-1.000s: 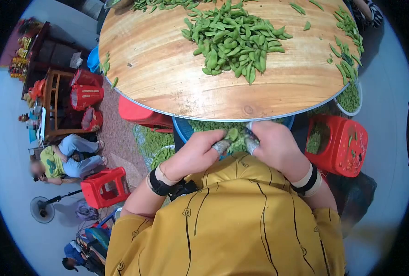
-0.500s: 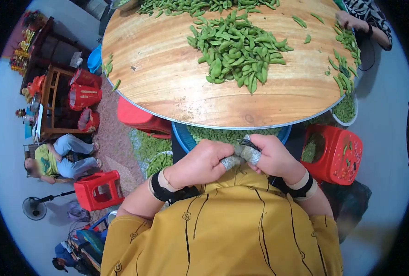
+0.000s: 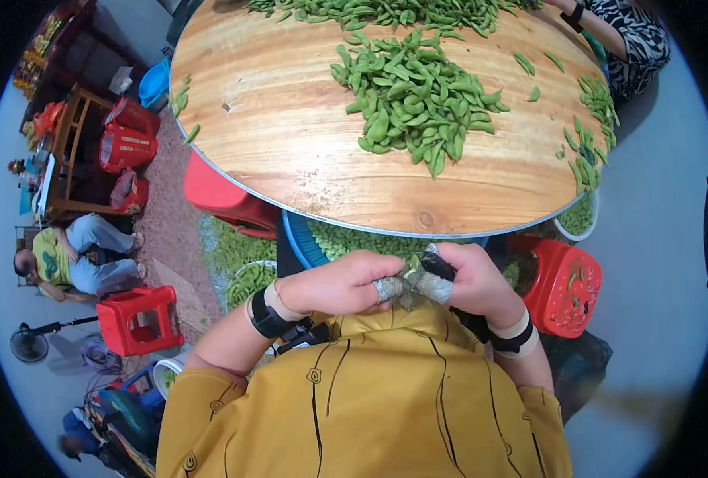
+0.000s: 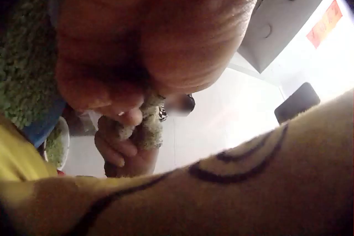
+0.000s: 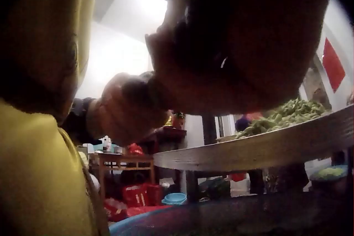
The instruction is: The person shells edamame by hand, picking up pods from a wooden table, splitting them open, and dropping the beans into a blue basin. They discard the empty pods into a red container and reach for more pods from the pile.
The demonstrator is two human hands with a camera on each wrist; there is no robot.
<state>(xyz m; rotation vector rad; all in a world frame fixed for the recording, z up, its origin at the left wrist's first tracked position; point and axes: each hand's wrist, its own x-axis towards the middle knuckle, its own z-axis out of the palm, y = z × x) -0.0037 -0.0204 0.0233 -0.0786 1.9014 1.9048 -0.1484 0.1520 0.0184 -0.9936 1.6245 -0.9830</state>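
Observation:
In the head view, both hands meet in front of the body, just below the table edge. A small green edamame pod shows between the fingertips, partly hidden by them. My left hand pinches it from one side, and my right hand pinches it from the other. Grey wrapping covers the left thumb, and similar wrapping covers right-hand digits. Beyond the hands, a blue basin holds shelled green beans, partly under the table. The wrist views are dark, with the pod hidden behind the fingers.
A round wooden table carries a heap of edamame pods, with more along its far side. Red stools stand on both sides. A white bowl of beans sits right of the table. Another person's arm reaches over its far right.
The hands came together, covering the pod, then parted slightly so green shows between them again. The other person's arm has moved into view over the table's far side. The head view has shifted slightly.

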